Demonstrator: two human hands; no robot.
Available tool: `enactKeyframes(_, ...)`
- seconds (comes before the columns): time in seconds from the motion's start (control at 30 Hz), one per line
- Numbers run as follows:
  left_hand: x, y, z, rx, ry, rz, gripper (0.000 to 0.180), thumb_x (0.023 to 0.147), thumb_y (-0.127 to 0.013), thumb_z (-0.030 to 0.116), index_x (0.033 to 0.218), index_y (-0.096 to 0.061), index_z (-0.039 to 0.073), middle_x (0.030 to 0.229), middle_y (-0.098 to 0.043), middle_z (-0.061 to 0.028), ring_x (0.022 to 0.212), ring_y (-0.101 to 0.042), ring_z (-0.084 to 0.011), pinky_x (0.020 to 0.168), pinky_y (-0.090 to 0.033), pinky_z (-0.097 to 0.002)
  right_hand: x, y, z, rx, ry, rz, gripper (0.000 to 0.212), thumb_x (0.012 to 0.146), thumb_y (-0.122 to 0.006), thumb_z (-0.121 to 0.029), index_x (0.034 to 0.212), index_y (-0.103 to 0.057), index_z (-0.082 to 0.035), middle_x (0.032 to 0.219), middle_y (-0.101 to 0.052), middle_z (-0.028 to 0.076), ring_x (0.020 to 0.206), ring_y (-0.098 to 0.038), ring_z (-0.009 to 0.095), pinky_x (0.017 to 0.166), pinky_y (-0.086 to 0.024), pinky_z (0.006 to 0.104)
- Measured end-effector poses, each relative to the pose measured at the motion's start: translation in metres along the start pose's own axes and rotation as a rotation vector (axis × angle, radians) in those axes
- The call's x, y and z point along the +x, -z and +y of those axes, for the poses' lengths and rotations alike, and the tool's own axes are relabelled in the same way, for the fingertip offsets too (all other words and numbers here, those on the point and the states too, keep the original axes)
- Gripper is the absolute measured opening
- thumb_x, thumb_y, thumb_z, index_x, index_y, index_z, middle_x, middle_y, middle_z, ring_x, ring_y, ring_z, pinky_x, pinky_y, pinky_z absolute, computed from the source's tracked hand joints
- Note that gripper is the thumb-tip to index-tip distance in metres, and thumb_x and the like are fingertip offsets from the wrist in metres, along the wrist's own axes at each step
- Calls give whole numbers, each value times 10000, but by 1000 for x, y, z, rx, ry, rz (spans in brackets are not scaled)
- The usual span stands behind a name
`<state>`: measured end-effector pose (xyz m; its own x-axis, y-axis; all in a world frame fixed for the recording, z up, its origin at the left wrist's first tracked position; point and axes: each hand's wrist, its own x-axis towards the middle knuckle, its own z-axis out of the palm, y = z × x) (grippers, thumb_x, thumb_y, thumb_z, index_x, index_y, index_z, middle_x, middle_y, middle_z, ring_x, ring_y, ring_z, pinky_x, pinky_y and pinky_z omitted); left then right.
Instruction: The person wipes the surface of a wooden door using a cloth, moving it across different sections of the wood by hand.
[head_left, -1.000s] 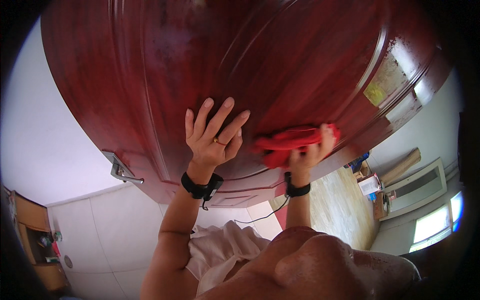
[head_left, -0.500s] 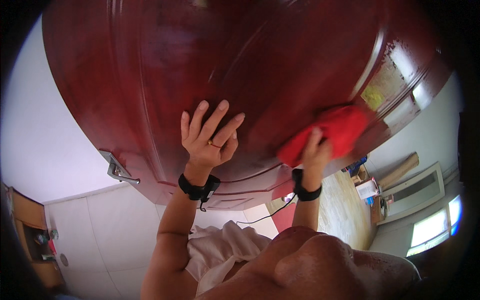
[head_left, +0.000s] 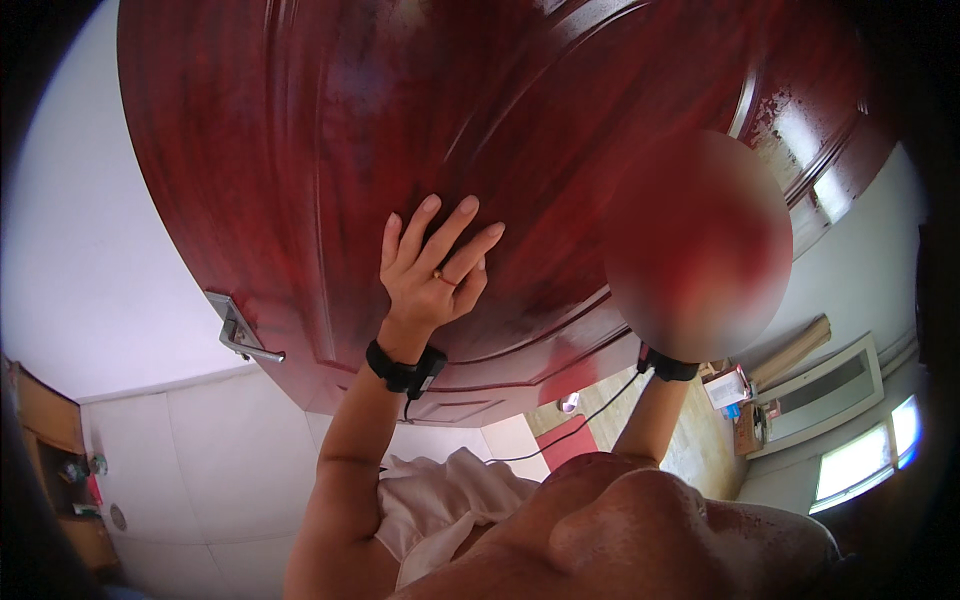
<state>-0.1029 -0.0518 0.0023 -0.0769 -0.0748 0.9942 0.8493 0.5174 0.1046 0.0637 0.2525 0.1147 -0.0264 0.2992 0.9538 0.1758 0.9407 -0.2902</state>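
Note:
A glossy dark red panelled door (head_left: 410, 120) fills the upper part of the head view. My left hand (head_left: 430, 275) lies against its face, fingers spread, holding nothing; a ring sits on one finger and a black band is round the wrist. To the right, my right hand (head_left: 695, 315) is at the door inside a round blurred patch, so its fingers do not show clearly. A red patch there matches the red cloth (head_left: 725, 240) that this hand gripped half a second ago. Its wrist carries a black band with a thin cable.
A metal lever handle (head_left: 245, 335) juts from the door's left part. At the right stand a white-framed panel (head_left: 830, 385), a cardboard box (head_left: 748, 430) and a bright window (head_left: 855, 465). Wooden shelving (head_left: 50, 430) is at the far left.
My right hand has moved right and slightly up along the door with the red cloth. My left hand has shifted a little right in the picture, as have the door and handle.

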Motion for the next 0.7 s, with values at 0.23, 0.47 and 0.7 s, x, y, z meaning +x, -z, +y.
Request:
enactKeyframes(0.23, -3, -4, 4, -33, 18, 14, 316, 901, -566, 233, 1148, -750, 300, 1367, -624, -27, 1326, -514, -302, 1201, -237, -476, -83, -8, -64, 88, 488, -318, 382, 816, -648, -226, 1164, -628, -72, 1203, -639, 170, 1104, -591, 336, 951, -439, 443)
enactKeyframes(0.47, 3, 0, 1, -15, 6, -13, 324, 888, -572, 210, 1147, -748, 293, 1363, -626, -25, 1319, -513, -305, 1188, -251, -480, -102, 25, -58, 378, 221, -943, 359, 720, -809, -111, 1056, -683, -85, 1076, -663, 78, 935, -637, 265, 891, -510, 358)
enactKeyframes(0.7, -2, 3, -1, 0, 33, -9, 321, 883, -573, 204, 1135, -749, 295, 1365, -624, -22, 1325, -507, -300, 1187, -256, -477, 13, 51, -61, 949, -447, -25, 317, 1019, -584, -204, 1301, -572, -60, 1145, -662, 106, 991, -646, 166, 835, -547, 301)
